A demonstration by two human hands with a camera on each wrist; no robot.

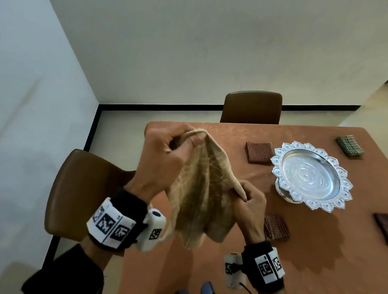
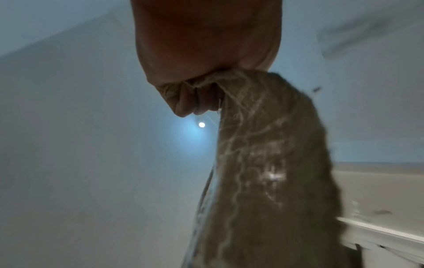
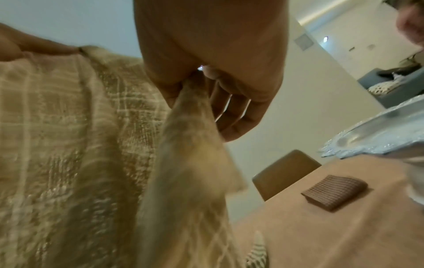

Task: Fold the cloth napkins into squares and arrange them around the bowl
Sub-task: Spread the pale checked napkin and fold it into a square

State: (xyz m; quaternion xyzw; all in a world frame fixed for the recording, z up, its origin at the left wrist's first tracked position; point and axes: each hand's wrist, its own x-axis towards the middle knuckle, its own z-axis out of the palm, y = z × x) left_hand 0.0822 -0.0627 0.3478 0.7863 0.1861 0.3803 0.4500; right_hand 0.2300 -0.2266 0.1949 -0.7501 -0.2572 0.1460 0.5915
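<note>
Five napkins: one tan napkin (image 1: 203, 195) hanging unfolded (pinched by both hands), four folded napkins (image 1: 259, 152) lying beyond that grip. One silver bowl (image 1: 312, 176). Two chairs (image 1: 252, 107).

We saw soft, even room light overhead, a dim bluish left-wrist view, and blurred beige woven napkin (image 2: 263, 172) close-ups.

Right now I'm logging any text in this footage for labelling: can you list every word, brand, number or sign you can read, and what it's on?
No readable words, brands or numbers in any view.
Left wrist band: black-and-white square code markers only, no letters.
Right wrist band: the same kind of markers, no letters.
White wrist cameras: small marks, too small to read.
Beige napkin, folded napkins and silver bowl: patterns only.
</note>
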